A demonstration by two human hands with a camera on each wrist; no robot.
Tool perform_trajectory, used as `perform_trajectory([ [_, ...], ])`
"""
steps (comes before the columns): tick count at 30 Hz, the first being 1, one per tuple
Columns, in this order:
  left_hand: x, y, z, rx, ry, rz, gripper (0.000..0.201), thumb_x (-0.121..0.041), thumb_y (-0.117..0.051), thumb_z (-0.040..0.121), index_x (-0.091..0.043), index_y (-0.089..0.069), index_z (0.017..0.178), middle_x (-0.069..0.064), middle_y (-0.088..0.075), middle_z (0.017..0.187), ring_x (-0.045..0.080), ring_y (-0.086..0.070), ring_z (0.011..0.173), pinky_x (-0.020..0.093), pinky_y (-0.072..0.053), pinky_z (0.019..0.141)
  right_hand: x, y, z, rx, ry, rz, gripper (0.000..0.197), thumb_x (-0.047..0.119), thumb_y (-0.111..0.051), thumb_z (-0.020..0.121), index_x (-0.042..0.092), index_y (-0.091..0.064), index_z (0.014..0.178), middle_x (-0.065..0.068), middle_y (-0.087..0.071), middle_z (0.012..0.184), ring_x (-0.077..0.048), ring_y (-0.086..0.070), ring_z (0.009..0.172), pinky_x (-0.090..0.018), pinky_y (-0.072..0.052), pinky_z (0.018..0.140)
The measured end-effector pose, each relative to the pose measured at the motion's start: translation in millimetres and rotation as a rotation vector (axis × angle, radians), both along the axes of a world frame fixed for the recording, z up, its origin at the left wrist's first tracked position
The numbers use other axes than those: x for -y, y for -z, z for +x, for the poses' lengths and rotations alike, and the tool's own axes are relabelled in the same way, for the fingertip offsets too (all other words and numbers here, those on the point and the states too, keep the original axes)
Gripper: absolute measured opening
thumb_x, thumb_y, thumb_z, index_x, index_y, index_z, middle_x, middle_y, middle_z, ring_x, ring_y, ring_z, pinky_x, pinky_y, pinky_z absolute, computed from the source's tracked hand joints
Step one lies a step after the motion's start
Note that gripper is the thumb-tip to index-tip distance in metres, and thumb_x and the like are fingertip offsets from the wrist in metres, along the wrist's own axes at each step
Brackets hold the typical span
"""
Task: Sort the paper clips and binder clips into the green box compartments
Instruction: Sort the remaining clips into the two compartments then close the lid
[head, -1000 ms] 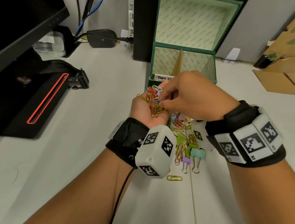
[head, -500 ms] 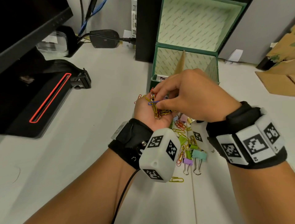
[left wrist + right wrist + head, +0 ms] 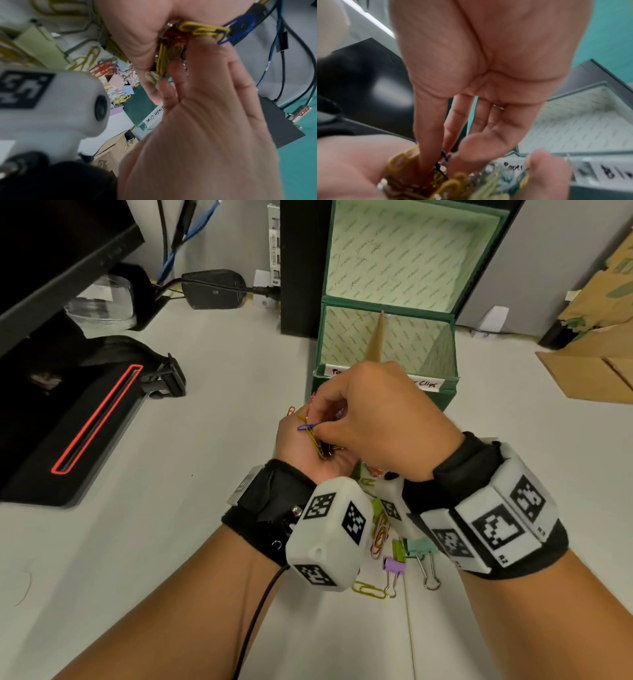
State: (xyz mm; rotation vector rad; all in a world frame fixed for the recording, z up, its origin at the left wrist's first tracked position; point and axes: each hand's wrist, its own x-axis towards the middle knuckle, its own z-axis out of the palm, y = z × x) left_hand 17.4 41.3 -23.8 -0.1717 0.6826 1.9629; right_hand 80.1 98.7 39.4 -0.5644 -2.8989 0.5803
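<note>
Step in hand: paper clips are being gathered into a bunch before drop-off. A bunch of paper clips (image 3: 317, 440) is being cradled in the left hand (image 3: 308, 450), palm up, fingers curled round it; yellow, red and silver ones are showing in the left wrist view. The right hand (image 3: 383, 422) is being held over that palm, thumb and forefinger pinching at a blue paper clip (image 3: 306, 426) that is sticking out at the edge of the bunch. Cannot tell whether it is being pushed in or pulled free.

Both hands are being held just in front of the green box (image 3: 445, 392), lid standing open behind. Two compartments, split by a cardboard divider (image 3: 376, 337); label strip on the front rim partly hidden by the right hand, "Clips" readable on the right part. Nothing can be seen lying in either compartment; floors are partly hidden.

On the counter (image 3: 205, 525), below the wrists, loose items are still waiting: purple binder clip (image 3: 394, 566), teal binder clip (image 3: 423, 546), yellow paper clip (image 3: 368, 590), more under the wrist units.

Judged early in the task. Next move prob. calls for the bunch being carried over the left compartment (label starts "Pap…" in the right wrist view) and tipped out, w/ the grip kept closed till past the rim, since tangled clips could snag and spill.
</note>
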Motion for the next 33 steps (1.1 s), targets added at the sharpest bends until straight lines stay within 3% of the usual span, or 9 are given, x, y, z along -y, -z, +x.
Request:
perform_trajectory([
  [2,-1,2,-2,-0.055,0.006,-0.058,0.040,-0.002,-0.022,0.102,-0.002,-0.052,0.076,0.008,-0.059,0.046,0.014,-0.061,0.039,0.020,-0.048,0.036,1,3,-2,0.010,0.014,0.059,0.008,0.020,-0.070,0.082,0.026,-0.076,0.084,0.008,-0.070,0.085,-0.013,-0.065,0.082,-0.033,-0.056,0.079],
  [5,-2,4,-1,-0.042,0.000,-0.089,0.042,-0.005,-0.020,0.103,-0.005,-0.049,0.072,0.006,-0.056,0.041,0.012,-0.057,0.035,0.018,-0.046,0.035,1,4,-3,0.003,0.012,0.070,0.009,0.018,-0.069,0.080,0.024,-0.075,0.082,0.007,-0.069,0.085,-0.015,-0.065,0.081,-0.035,-0.056,0.079],
  [8,-3,3,1,0.023,0.011,-0.027,0.043,-0.007,-0.026,0.098,-0.006,-0.060,0.072,0.008,-0.060,0.057,0.017,-0.063,0.050,0.021,-0.053,0.046,0,-2,0,-0.003,0.027,-0.008,0.007,0.017,-0.072,0.078,0.022,-0.075,0.082,0.007,-0.070,0.079,-0.012,-0.065,0.077,-0.033,-0.057,0.076],
  [10,-6,2,2,0.036,0.010,0.075,0.061,-0.007,-0.021,0.097,-0.006,-0.069,0.061,0.009,-0.064,0.057,0.017,-0.065,0.049,0.021,-0.053,0.046,-3,-7,3,-0.025,0.051,-0.083,0.007,0.017,-0.074,0.077,0.021,-0.075,0.081,0.007,-0.070,0.075,-0.009,-0.066,0.072,-0.026,-0.057,0.070],
  [13,-6,-4,3,-0.018,0.056,0.205,0.071,-0.010,-0.015,0.098,-0.007,-0.078,0.066,0.011,-0.073,0.073,0.019,-0.071,0.064,0.027,-0.058,0.060,-13,-13,8,-0.088,0.094,-0.229,0.009,0.012,-0.076,0.074,0.020,-0.073,0.078,0.003,-0.071,0.067,-0.008,-0.068,0.063,-0.020,-0.056,0.062],
  [16,-7,-4,2,0.011,0.086,0.250,0.067,-0.014,-0.017,0.098,-0.003,-0.077,0.071,0.015,-0.073,0.081,0.024,-0.071,0.069,0.034,-0.057,0.071,-22,-18,12,-0.145,0.136,-0.383,0.012,0.006,-0.077,0.075,0.015,-0.070,0.078,-0.005,-0.072,0.062,-0.015,-0.069,0.055,-0.032,-0.059,0.058],
  [20,-8,1,-3,0.123,0.062,0.249,0.056,-0.019,-0.025,0.099,0.002,-0.074,0.084,0.021,-0.070,0.087,0.032,-0.067,0.077,0.046,-0.038,0.106,-31,-29,17,-0.270,0.174,-0.572,0.014,0.001,-0.076,0.078,0.009,-0.066,0.083,-0.015,-0.072,0.066,-0.016,-0.063,0.046,-0.022,-0.047,0.041],
  [25,-9,0,-4,0.165,0.059,0.122,0.044,-0.025,-0.029,0.101,0.003,-0.062,0.106,0.022,-0.068,0.092,0.036,-0.063,0.087,0.049,-0.045,0.092,-52,-39,8,-0.402,0.274,-0.543,0.023,0.006,-0.080,0.077,0.015,-0.065,0.093,-0.002,-0.075,0.070,-0.012,-0.061,0.045,-0.023,-0.044,0.041],
  [33,-10,1,-1,0.171,0.070,0.114,0.042,-0.022,-0.030,0.100,0.004,-0.062,0.108,0.023,-0.070,0.093,0.035,-0.063,0.091,0.049,-0.045,0.096,-80,-45,-29,-0.296,0.334,-0.258,0.013,0.018,-0.079,0.078,0.024,-0.068,0.082,-0.001,-0.074,0.069,-0.007,-0.066,0.051,-0.016,-0.043,0.046],
])
